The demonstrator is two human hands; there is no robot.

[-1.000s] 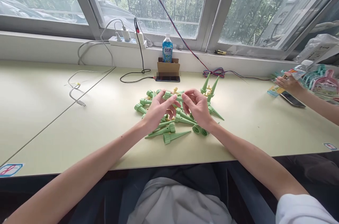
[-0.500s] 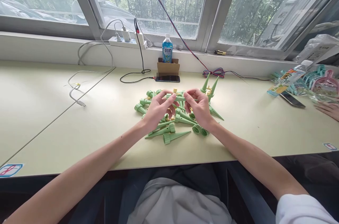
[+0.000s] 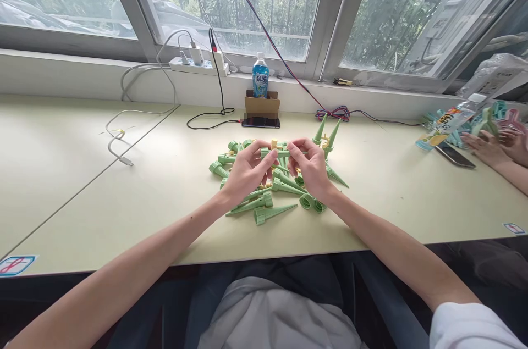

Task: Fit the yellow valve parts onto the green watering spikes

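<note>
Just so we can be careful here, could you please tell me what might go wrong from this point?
The green plastic spike between the left hand and the right hand could slip and get lost among the similar loose spikes. The right hand is close to the upright spikes and might knock them over. Farther right, the tilted drink bottle might shift onto the phone beside it.

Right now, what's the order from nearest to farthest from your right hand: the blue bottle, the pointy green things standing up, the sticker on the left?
1. Pointy green things: just beyond the right hand.
2. Blue bottle: back, near the window.
3. Sticker: far left, front edge.
</note>
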